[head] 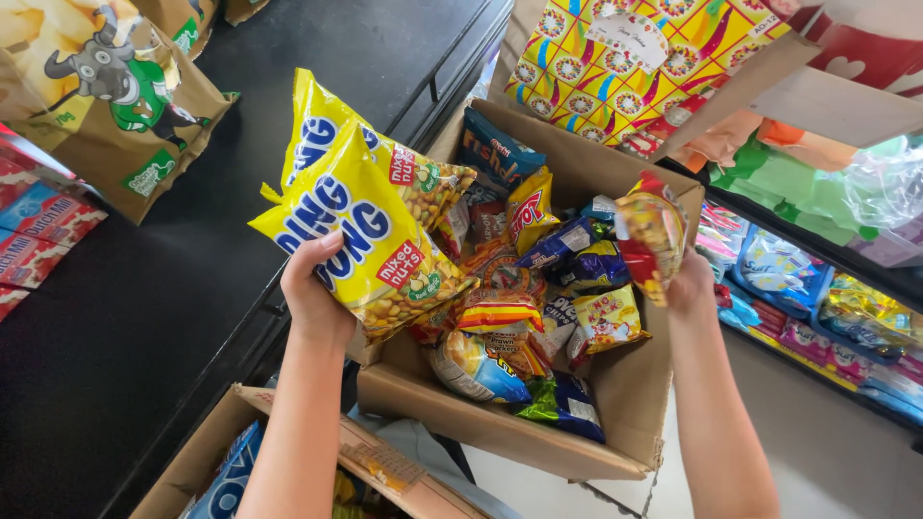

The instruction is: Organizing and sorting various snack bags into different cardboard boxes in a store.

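Fingers of the left hand (312, 284) curl around the lower edge of two large yellow nut bags (370, 231), thumb on the front and the rest wrapped behind, so the pair is pinched together in one grip. Both bags are lifted above the left rim of the open cardboard box (500, 432), fanned slightly, one overlapping the other, their tops tilting up and to the left.

On the other side, the right hand (690, 284) closes on a small red-and-yellow snack packet (651, 235), holding it from the back at its lower right edge; the fingers are mostly hidden behind the packet, so I cannot tell how they lie. That packet stands upright over the box's right wall.

Between the two hands the box is filled with loose snack packets (524, 317) of many colours: blue, orange, yellow and purple, piled unevenly.

Farther out, a second cardboard box (288, 423) sits just below the left forearm. A brown cartoon-printed bag (106, 106) leans at the upper left on a dark counter (125, 317). To the right, a low shelf (817, 298) carries rows of bright packets.
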